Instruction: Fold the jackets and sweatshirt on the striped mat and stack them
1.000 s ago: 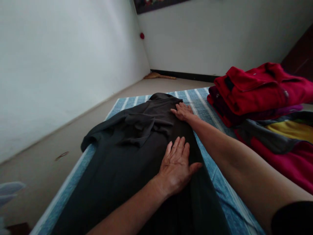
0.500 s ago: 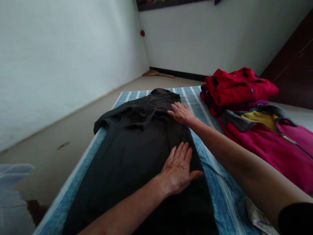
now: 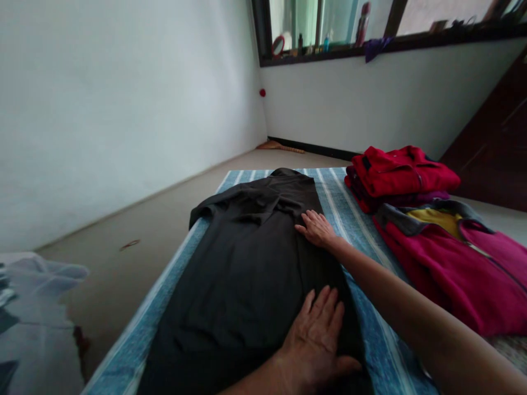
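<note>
Broom (image 3: 269,145) is just lying on the floor (image 3: 164,219), some purple cloth (image 3: 375,49) is kinda hanging off the windowsill (image 3: 321,57).

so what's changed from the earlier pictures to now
The right hand has slid along the dark garment, away from its collar and toward the person; the left hand also came nearer. The view tilted up, showing the window. Nothing was grasped or released. Both hands still rest palm-down; the red pile and pink jacket stayed put.

One left hand (image 3: 313,337) and one right hand (image 3: 316,228) are counted. One black garment (image 3: 247,274), one pink zip jacket (image 3: 444,269), one red jacket (image 3: 407,171), one striped cover (image 3: 362,230), one broom (image 3: 269,145) and one round mirror (image 3: 278,46) are seen; folded layers (image 3: 432,196) under the red jacket cannot be counted.
</note>
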### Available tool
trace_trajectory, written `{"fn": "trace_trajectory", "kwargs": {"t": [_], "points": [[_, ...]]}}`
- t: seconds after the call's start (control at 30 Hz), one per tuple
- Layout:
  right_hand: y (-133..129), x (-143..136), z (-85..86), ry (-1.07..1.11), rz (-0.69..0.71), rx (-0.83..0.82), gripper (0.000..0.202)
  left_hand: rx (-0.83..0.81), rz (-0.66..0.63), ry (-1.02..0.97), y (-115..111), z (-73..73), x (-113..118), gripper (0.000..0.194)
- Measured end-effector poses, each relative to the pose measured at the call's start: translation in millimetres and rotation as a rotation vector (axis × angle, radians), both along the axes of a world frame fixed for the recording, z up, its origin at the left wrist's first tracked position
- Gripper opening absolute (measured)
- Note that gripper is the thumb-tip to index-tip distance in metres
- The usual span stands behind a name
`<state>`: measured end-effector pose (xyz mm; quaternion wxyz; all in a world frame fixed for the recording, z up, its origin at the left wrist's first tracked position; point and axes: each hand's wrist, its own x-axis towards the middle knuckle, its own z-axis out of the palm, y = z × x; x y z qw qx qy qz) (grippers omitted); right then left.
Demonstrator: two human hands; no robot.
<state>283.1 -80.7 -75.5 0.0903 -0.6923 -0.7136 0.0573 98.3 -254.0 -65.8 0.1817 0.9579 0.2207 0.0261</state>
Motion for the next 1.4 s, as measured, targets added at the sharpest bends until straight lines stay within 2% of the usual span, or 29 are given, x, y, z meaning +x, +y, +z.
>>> {"fn": "trace_trajectory", "kwargs": {"t": [0.1,0.27,0.4,0.5,0.57,0.7,0.77,0.93,1.07,1.2,1.3,1.4], "points": [[-7,-5,-5.3,0.005,-0.016,-0.025,0.062,0.000,0.014,-0.018,-4,-2.1,-1,0.083],[-14,-16,-0.4,0.004,-0.031,-0.025,0.063,0.066,0.022,-0.060,-7,2.2,-6,0.084],[-27,-27,-2.5,0.003,-0.047,-0.026,0.066,0.213,0.039,-0.115,-15,-14.8,-12,0.082],[-32,-31,-7.1,0.005,-0.053,-0.040,0.067,0.191,0.050,-0.101,-15,-22.2,-15,0.078],[-33,-32,-8.4,0.007,-0.054,-0.044,0.066,0.133,0.122,-0.093,-10,-18.6,-16,0.081],[-32,-33,-7.0,0.012,-0.059,-0.042,0.065,-0.006,0.409,0.007,6,-3.7,-21,0.088],[-33,-33,-6.2,0.015,-0.062,-0.036,0.066,-0.069,0.470,0.081,11,0.3,-23,0.091],[-34,-34,-6.9,0.021,-0.057,-0.021,0.065,-0.114,0.468,0.123,16,3.9,-25,0.091],[-34,-34,-8.7,0.026,-0.064,-0.019,0.066,-0.044,0.513,0.084,29,6.8,-25,0.084],[-34,-35,-9.9,0.026,-0.071,-0.006,0.065,0.020,0.493,0.111,41,-0.7,-27,0.087],[-34,-35,-10.1,0.028,-0.069,0.000,0.064,0.037,0.482,0.124,42,-6.8,-29,0.086],[-34,-36,-10.0,0.032,-0.064,-0.001,0.064,0.028,0.486,0.124,41,-6.0,-29,0.085]]}}
